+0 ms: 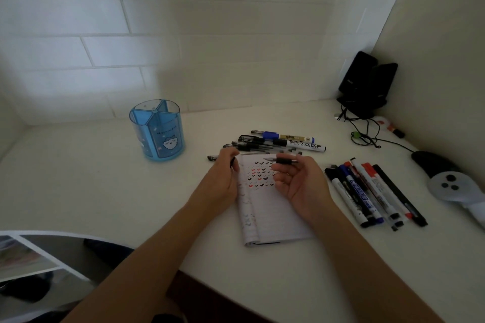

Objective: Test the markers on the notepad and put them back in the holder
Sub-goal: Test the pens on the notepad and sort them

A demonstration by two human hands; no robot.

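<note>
An open lined notepad (273, 217) lies on the white desk, with rows of black and red check marks on its top part. Above it, my right hand (301, 183) pinches a black-grip pen (284, 161) held level, its bare tip pointing left. At the notepad's left edge my left hand (223, 181) grips a small dark piece (232, 162), apparently the pen's cap. The blue divided holder (157, 130) stands upright at the far left with no markers showing in it. Several pens and markers (278, 141) lie in a pile behind the notepad. Another row of markers (372, 194) lies to its right.
One black pen (213, 157) lies just left of my left hand. Black speakers (367, 84) with loose cables (367, 134) fill the back right corner. A dark mouse (433, 162) and a white controller (451, 186) lie at the right edge. Walls close in behind and to the right.
</note>
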